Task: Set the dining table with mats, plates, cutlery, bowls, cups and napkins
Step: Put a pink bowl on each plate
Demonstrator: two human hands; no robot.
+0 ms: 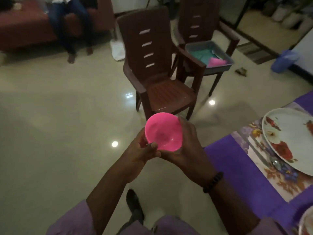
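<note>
We hold a pink bowl [163, 131] in both hands above the floor [59, 116], with its opening tilted toward us. Our left hand [141, 152] grips the bowl at its lower left rim, the thumb curled over the edge and the fingers wrapped behind. Our right hand [188, 143] cups the bowl along its right side, fingers curled around the wall; a dark bracelet [213, 182] sits on that wrist. We take the bowl as the landmark. To the right of the bowl lies the table [225, 160] under a purple cloth, well apart from it. On the table, a floral mat [254, 150] carries a white plate [291, 138] with a flower pattern, and cutlery [271, 160] lies on the mat just beside the plate's near-left edge; we cannot tell which pieces. Beyond the bowl stands a brown chair [159, 72]. A second chair [203, 28] stands beyond and to the right of the bowl, and a grey tub [220, 67] rests on its seat, holding green and pink items that are too blurred to identify. Far beyond and to the left of the bowl, a person's legs [72, 26] show against a red sofa [22, 26]. Below the bowl, a dark shoe [135, 206] rests on the floor between our forearms.
</note>
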